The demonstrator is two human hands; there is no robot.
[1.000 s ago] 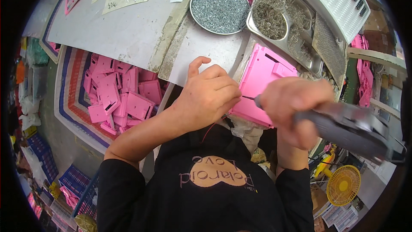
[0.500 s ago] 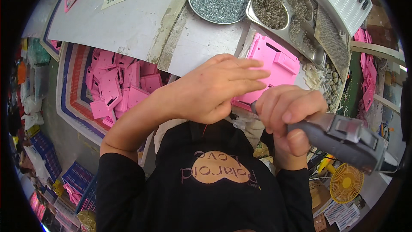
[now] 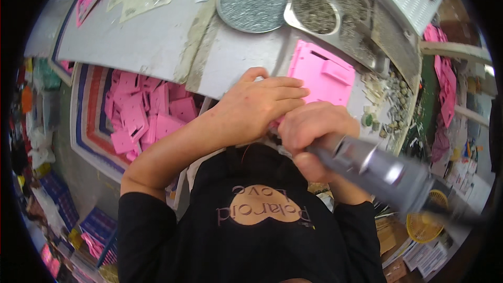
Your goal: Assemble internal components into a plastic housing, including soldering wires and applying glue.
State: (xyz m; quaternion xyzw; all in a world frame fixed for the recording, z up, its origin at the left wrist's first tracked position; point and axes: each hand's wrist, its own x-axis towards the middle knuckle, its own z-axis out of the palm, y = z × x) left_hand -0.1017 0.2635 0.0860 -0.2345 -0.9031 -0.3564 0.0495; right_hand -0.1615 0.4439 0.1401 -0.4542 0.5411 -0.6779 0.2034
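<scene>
Pink plastic case [image 3: 325, 71] right of frame centre. Left hand [image 3: 259, 102] at centre, fingers stretched over case's left edge; thumb hidden, grip unclear. Right hand [image 3: 317, 128] wrapped around grey power screwdriver [image 3: 380, 170], lower right. Round dish [image 3: 220, 14], top centre.

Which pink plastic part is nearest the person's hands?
The panel with a raised block, partly covered by the left hand and right hand. The other pink parts are farther off, many heaped inside the striped bag.
</scene>
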